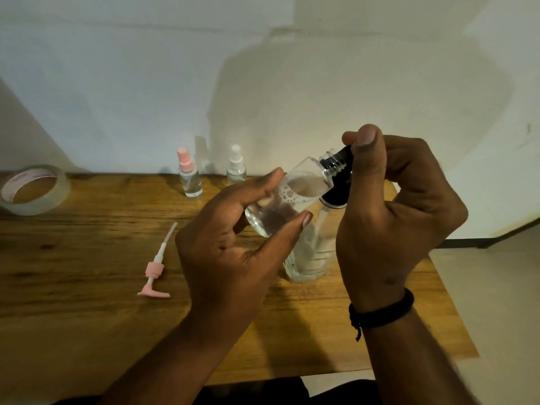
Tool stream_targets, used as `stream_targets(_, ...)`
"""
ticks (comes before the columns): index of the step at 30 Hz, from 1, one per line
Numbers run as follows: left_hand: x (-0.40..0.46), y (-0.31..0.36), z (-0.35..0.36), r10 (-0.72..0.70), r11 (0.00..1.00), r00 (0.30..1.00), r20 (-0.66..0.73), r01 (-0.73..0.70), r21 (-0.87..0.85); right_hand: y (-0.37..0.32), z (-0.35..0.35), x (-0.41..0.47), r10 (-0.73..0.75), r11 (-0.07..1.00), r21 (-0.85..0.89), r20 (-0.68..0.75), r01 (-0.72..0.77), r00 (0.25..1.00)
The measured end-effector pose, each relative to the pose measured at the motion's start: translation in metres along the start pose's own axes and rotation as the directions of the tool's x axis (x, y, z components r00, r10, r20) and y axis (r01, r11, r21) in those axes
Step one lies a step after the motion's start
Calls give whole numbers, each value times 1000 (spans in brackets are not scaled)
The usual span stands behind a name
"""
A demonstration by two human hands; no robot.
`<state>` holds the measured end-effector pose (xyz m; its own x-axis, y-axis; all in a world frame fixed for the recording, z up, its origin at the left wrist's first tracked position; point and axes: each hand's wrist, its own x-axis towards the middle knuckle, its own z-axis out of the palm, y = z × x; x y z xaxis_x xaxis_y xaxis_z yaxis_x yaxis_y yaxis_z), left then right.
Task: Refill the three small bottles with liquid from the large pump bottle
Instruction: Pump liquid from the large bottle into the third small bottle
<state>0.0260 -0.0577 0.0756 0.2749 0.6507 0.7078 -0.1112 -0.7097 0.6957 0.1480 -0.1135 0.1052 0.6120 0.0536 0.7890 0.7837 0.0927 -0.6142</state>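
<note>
Left hand point(233, 238) is wrapped around the small clear bottle point(287, 197), tipped over sideways, about half full and foamy. Right hand point(394, 206) pinches the black cap point(343, 159) right at the neck. That bottle looks light, stiff and probably slick if wet, so I'd grip it mid-body, not the threads. The large bottle point(309, 255) stands open below them on the tabletop point(87, 258), its pink pump point(155, 273) lying apart on the left.

Large bottle point(309, 252) partly hidden behind hands
</note>
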Motion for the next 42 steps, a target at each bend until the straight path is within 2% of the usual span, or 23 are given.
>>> stream_targets(5,-1,-1,0,-28,1000,1000,3,28,-12,2,1,-4,38,999,23,9,-38,999)
stream_targets(20,-1,2,1,13,1000,1000,-12,-13,12,-2,0,0,27,999,33,18,-27,999)
stream_targets(29,-2,0,3,-20,1000,1000,-10,20,-9,2,0,-4,42,999,27,11,-42,999)
stream_targets(37,0,1,1,9,1000,1000,-11,-9,-3,-1,0,-2,-50,999,-17,-17,50,999)
stream_targets(42,-1,0,1,-20,1000,1000,-6,20,-2,1,0,-3,-47,999,-14,1,47,999)
